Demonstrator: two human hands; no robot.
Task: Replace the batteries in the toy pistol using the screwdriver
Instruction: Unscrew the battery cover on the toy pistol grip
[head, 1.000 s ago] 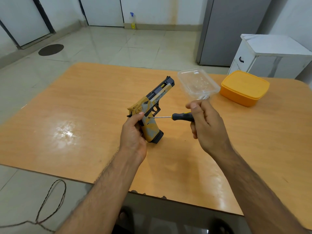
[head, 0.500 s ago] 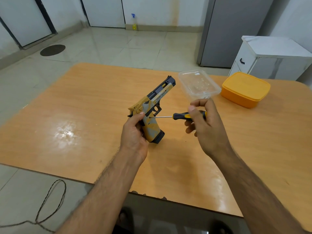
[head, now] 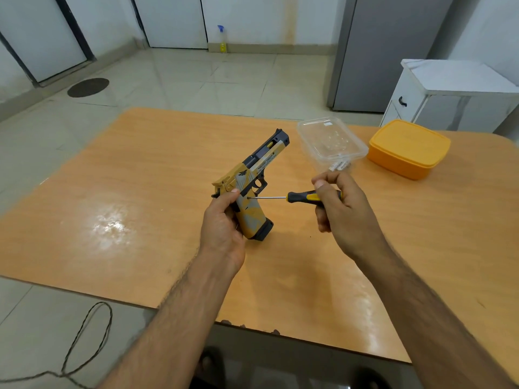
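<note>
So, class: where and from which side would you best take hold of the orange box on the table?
Probably grip the orange box across its two long side walls, just under the lid's rim, coming down from above. It sits flat and closed on the table, its top clear. The clear tray stands close on its left, so the right side gives a hand more room.

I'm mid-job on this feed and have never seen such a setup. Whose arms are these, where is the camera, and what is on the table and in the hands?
No machine here: a person's two bare arms, seen from a camera worn on the head, looking forward and down. The left hand grips the toy pistol above the wooden table. The right hand pinches a screwdriver, its tip set against the pistol's grip. On the table lie a clear plastic tray, small white batteries by its near edge, and a closed orange box.
</note>
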